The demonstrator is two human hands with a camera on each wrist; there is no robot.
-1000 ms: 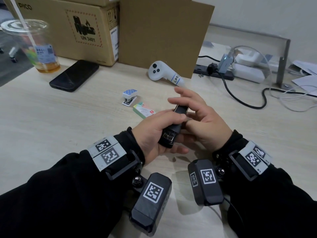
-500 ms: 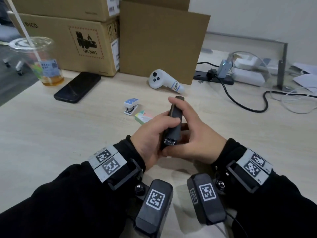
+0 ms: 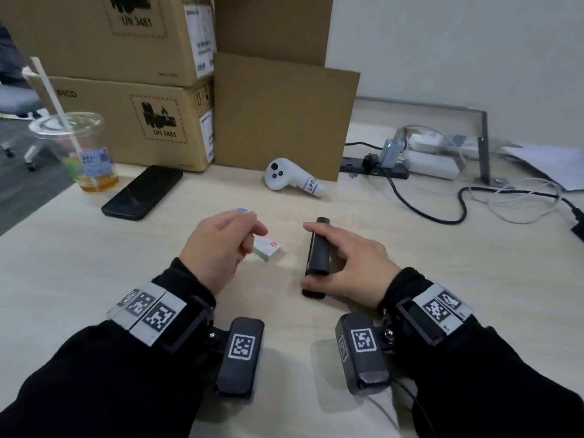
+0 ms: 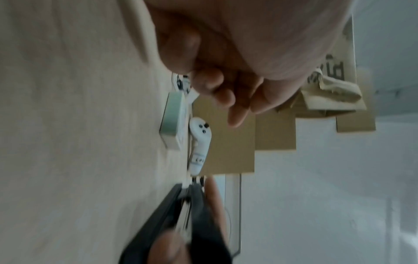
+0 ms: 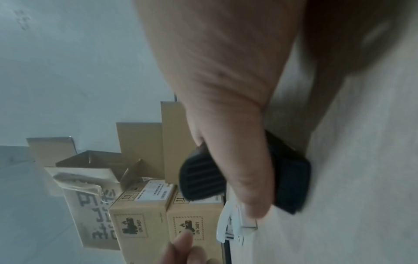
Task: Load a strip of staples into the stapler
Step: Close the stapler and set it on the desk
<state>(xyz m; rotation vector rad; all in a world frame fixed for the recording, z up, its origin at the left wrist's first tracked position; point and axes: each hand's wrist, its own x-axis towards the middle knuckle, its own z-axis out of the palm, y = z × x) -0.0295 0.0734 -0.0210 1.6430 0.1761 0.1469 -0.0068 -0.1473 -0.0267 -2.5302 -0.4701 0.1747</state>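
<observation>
The black stapler (image 3: 319, 263) lies closed on the desk, pointing away from me. My right hand (image 3: 313, 256) grips it, index finger along its far top and thumb (image 5: 246, 178) across its near end. A small green-and-white staple box (image 3: 268, 248) lies just left of it, also seen in the left wrist view as the staple box (image 4: 173, 123). My left hand (image 3: 252, 240) hovers at that box with fingers loosely curled and nothing in them. No loose staple strip is visible.
A mini blue-and-white stapler (image 3: 241, 210) peeks out behind my left hand. Farther back lie a white controller (image 3: 290, 180), a black phone (image 3: 142, 192), a drink cup (image 3: 79, 153), cardboard boxes (image 3: 126, 131) and, to the right, cables (image 3: 426, 210).
Both hands held the stapler lifted before. Now it rests on the desk under my right hand alone, and my left hand has let go and moved left to the staple box.
</observation>
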